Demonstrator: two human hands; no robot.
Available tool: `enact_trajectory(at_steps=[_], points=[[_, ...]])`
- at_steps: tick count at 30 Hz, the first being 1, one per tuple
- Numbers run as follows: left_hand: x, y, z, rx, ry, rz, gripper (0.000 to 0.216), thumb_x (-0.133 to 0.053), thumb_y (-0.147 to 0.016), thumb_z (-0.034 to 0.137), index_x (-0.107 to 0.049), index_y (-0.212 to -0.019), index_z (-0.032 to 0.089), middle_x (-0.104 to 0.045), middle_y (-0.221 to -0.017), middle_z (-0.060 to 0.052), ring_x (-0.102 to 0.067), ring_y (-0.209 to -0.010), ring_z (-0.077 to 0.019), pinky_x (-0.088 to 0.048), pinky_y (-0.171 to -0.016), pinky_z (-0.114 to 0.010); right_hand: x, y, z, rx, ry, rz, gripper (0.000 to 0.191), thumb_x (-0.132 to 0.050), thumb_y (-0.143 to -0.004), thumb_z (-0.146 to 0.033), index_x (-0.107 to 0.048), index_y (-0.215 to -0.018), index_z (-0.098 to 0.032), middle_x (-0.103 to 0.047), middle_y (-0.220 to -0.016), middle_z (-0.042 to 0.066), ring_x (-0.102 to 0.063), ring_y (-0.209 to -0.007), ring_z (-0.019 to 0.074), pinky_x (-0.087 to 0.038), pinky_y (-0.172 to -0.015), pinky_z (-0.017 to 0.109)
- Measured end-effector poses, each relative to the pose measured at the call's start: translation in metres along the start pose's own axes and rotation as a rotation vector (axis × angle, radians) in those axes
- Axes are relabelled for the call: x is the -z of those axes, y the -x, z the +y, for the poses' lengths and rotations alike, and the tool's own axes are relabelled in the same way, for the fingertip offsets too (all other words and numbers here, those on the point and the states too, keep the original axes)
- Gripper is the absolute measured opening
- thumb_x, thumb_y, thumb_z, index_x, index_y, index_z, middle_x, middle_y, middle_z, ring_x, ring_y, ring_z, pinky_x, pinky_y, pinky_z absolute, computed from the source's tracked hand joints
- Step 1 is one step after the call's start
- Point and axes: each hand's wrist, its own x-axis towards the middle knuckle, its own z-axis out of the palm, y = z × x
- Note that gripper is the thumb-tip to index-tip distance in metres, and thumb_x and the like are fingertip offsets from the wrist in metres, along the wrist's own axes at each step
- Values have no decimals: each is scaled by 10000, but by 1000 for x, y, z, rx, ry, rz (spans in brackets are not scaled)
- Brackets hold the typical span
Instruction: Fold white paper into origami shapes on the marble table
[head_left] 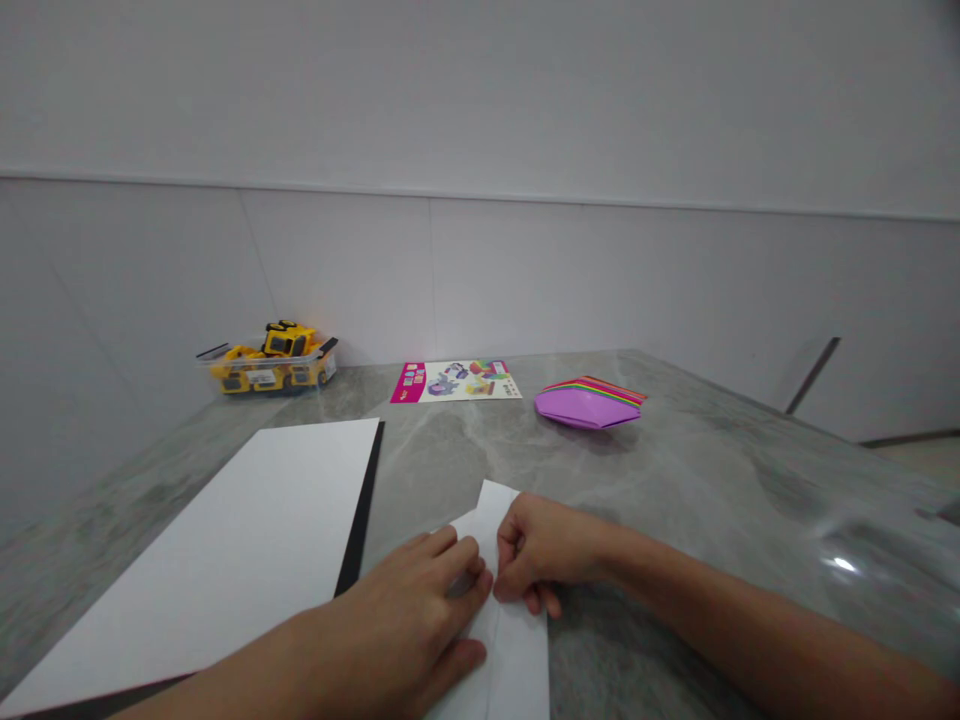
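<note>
A folded sheet of white paper lies on the grey table in front of me, with a pointed flap at its far end and a crease running lengthwise. My left hand rests on the left part of the paper, palm down, fingers slightly bent and thumb apart. From the right, my right hand is curled at the paper's right side, thumb and index finger pinched at the crease. Its fingers cover part of the fold. The near end of the paper runs out of view.
At left, a large white sheet lies over a black one. Farther back stand a clear box of yellow toy vehicles, a printed picture card and a fanned, folded purple paper piece with rainbow layers. A white wall closes off the back.
</note>
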Motion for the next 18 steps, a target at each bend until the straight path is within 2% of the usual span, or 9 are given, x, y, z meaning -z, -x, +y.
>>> enact_trajectory(at_steps=[5, 10, 15, 18], points=[[1, -1, 0, 9, -7, -17, 373, -471, -882, 307, -506, -1236, 196, -529, -1180, -111, -458, -1112, -277, -402, -962, -426, -2, -1, -2, -30, -7, 24, 111, -595, -590, -99, -536, -509, -146, -548, -407, -60, -499, -317, 66, -353, -311, 128], [1, -1, 0, 7, 3, -8, 355, -476, -879, 301, -516, -1216, 195, -538, -1144, -104, -469, -1093, -265, -403, -963, -416, -3, -1, 2, -14, -59, -41, 90, -638, -584, -125, -561, -539, -136, -574, -427, -51, -529, -343, 65, -408, -346, 121], [0, 0, 0, -6, -3, 8, 352, -487, -867, 279, -521, -1207, 195, -541, -1134, -103, -468, -1097, -267, -397, -970, -420, -9, 0, 3, -1, -40, 58, 120, -545, -582, -69, -528, -491, -144, -541, -381, -59, -494, -288, 75, -398, -302, 134], [-1, 0, 0, 2, -2, 14, 358, -489, -865, 285, -521, -1210, 195, -539, -1137, -103, -467, -1099, -269, -396, -969, -424, -11, -1, 2, -9, -105, -15, 111, -567, -579, -74, -528, -499, -141, -557, -392, -52, -510, -296, 77, -424, -324, 137]])
